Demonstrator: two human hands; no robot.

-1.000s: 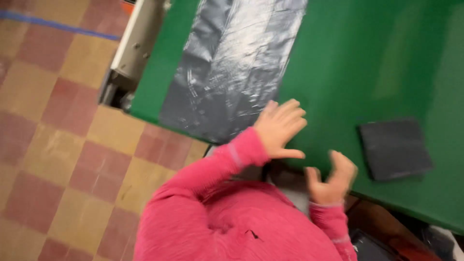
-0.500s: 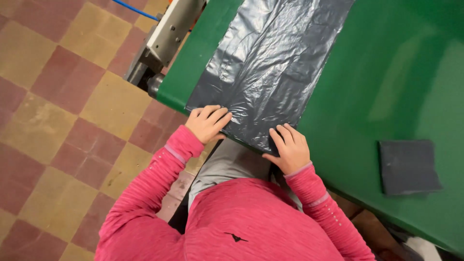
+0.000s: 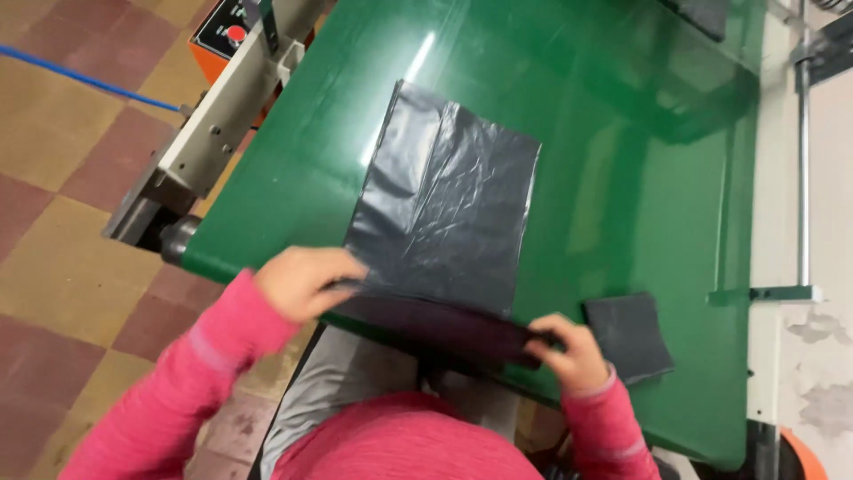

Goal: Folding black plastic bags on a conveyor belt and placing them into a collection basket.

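Head view. Checkered floor tiles [image 3: 62,222] in tan and dull red are seen at left, beside a green conveyor belt [image 3: 622,160] that fills most of the frame; a pale metal machine frame [image 3: 222,124] with an orange control box [image 3: 222,36] runs along its left edge, and a blue cable [image 3: 80,78] crosses the floor.

A black plastic bag [image 3: 444,204] is laid flat on the belt, its far end square and smooth, with wrinkles visible across the middle. The near end is lifted off the belt and turned over into a dark fold [image 3: 444,329] stretched between the two hands.

The left hand [image 3: 302,280] is closed on the near left corner of the bag; the right hand [image 3: 573,351] is pinched on the right end of the fold. The hands are held well apart, one at each side of the bag's width. Pink sleeves [image 3: 204,356] are noted on both arms.

A small folded black packet [image 3: 631,333] lies on the belt just beside the right hand; whether it is touched cannot be told.

Judgement: one bag appears already folded down and set aside; on the present bag only the first fold at the near end is begun, and most of its length remains flat and unfolded.
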